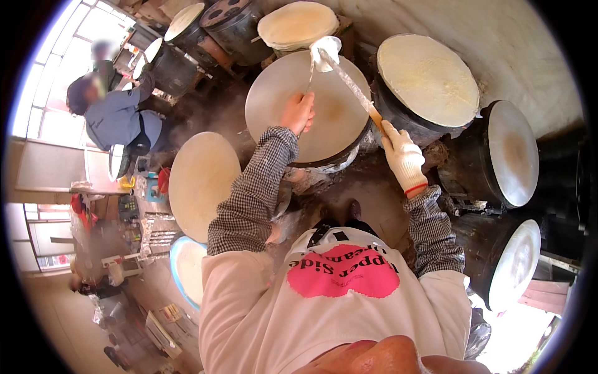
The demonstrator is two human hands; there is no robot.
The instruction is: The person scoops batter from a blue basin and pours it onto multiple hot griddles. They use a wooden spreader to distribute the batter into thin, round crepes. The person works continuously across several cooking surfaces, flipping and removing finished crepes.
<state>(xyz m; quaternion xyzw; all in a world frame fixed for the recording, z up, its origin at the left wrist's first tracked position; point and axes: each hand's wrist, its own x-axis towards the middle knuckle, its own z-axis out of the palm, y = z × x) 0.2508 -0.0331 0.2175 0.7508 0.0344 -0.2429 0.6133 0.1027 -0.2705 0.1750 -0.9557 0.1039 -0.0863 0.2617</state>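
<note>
My bare left hand is closed around a thin, batter-smeared strip-like tool, held above a round griddle. The tool's upper end meets a batter-coated ladle head near the griddle's far rim. In a white knit glove, my right hand grips the ladle's long handle, which is crusted pale along most of its length and bare wood near the glove. A faint brown patch marks the griddle's smooth grey-beige surface. Whether any batter lies spread on it I cannot tell.
Pale round sheets cover griddles at the right and back. Two bare-looking griddles stand along my right. At left are a pale round disc and a blue-rimmed container. Two people are at far left.
</note>
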